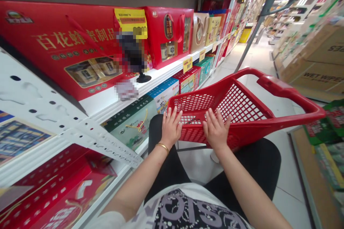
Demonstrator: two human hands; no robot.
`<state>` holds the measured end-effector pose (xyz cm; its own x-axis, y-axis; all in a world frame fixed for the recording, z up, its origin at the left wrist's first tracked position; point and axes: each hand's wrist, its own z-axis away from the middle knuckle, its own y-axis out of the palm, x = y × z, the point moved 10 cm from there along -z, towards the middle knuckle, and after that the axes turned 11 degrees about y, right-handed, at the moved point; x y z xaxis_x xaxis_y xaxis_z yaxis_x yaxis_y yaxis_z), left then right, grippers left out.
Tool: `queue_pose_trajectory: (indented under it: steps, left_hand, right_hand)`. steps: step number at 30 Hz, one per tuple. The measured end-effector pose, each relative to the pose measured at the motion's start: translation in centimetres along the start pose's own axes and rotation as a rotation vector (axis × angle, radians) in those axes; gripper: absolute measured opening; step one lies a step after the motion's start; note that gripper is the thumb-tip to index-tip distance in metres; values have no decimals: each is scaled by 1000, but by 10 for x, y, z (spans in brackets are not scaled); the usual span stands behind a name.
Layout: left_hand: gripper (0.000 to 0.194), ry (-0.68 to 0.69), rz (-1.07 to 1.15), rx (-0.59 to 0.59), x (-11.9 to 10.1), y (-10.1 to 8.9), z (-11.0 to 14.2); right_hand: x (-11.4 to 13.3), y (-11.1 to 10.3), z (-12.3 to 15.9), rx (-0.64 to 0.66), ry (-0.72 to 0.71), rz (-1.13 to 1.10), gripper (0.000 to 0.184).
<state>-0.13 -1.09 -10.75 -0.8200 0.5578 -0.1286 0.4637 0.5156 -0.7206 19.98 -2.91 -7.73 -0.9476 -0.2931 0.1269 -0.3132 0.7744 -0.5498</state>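
My left hand [171, 125] is palm down with its fingers apart, at the left end of the near rim of a red plastic shopping basket on wheels [193, 134]. My right hand [217, 128] lies at the same rim farther right, its fingers stretched out too. Neither hand grips anything; whether the palms press on the rim I cannot tell. Through the lattice walls the inside of the basket partly shows. Its thick red handle [292, 94] points to the right. A gold bangle [162, 146] circles my left wrist.
On the left, white shelves [158, 69] hold red gift boxes [170, 35], with green and blue boxes [139, 123] below. A black stand [143, 78] is on the shelf edge. A grey pole [252, 39] rises behind the basket. Cartons [309, 64] line the right side of the aisle.
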Motion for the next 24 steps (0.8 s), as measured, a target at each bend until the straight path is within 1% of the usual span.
queue_pose_trajectory:
  steps: [2,3,5,6,7,8,9,12,13,14,15,16,17,19,21,22,23,24]
  left_hand:
    - [53,16,-23,7,-3,-1,0]
    - [53,45,-30,12,-7,0,0]
    - [54,115,-40,26,-15,2,1]
    - [54,138,-44,34,-18,3,1]
    - [55,145,-47,42,-19,5,2]
    - [56,141,-49,48,-18,6,2]
    - [57,129,-51,51,-17,8,2]
    - [56,115,-45,53,-16,11,1]
    - [56,113,-44,49,-15,12,1]
    - [55,110,-45,43,-15,12,0]
    - [55,104,-49,38,-15,12,0]
    - [55,99,-54,35,-15,13,0]
    - [55,94,-59,36,-14,13,0]
    - [55,90,-66,42,-15,13,1]
    - [55,93,-77,50,-16,13,1]
    - [55,95,-82,55,-16,13,1]
    - [55,95,-86,59,-16,12,1]
    - [55,96,-88,62,-17,11,1]
  right_hand:
    - [32,11,3,10,-58,-57,45]
    - [45,16,3,13,-80,-81,43]
    - [59,20,2,9,-108,-102,41]
    - [59,19,1,7,-114,-96,41]
    - [53,17,1,3,-108,-80,42]
    - [41,13,0,-4,-84,-56,42]
    - [25,8,-1,-15,-40,-29,42]
    - [-34,-13,-4,-75,153,35,38]
    - [-48,-18,-5,-88,196,38,37]
    - [-56,-21,-5,-99,228,34,35]
    - [-59,-21,-5,-106,251,22,34]
    - [-56,-20,-5,-109,263,4,33]
    - [-46,-15,-4,-104,259,-19,33]
    - [-10,-1,-2,-59,187,-83,34]
    - [35,16,0,21,51,-165,35]
    - [53,21,2,45,0,-200,35]
    - [66,25,2,63,-37,-223,34]
    - [72,26,2,69,-60,-233,34]
